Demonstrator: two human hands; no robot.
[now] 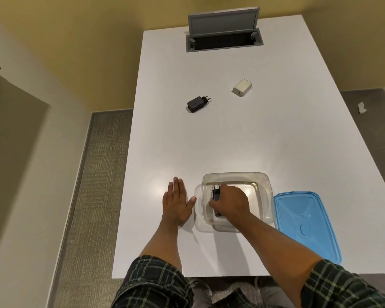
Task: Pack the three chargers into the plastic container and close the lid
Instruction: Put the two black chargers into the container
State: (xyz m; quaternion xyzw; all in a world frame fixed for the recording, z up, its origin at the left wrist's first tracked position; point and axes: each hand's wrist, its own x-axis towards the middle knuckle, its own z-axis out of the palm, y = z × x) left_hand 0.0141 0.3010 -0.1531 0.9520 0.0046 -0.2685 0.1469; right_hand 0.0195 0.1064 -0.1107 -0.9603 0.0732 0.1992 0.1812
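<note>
the right hand (230, 202) reaches down into the clear plastic container (262, 181) at the near edge of the white tabletop (231, 141), its fingers closed around a black charger (216, 193) held inside the container. the left hand (178, 202) lies flat and open on the tabletop at the container's 9 o'clock, gripping nothing. the blue lid (305, 223) lies just beside the container at 3 o'clock, while a second black charger (197, 104) and a white charger (242, 87) rest well apart toward 12 o'clock.

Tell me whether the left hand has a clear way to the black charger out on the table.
Probably yes: the left hand lies flat and empty, and only bare table lies between it and the black charger.
</note>
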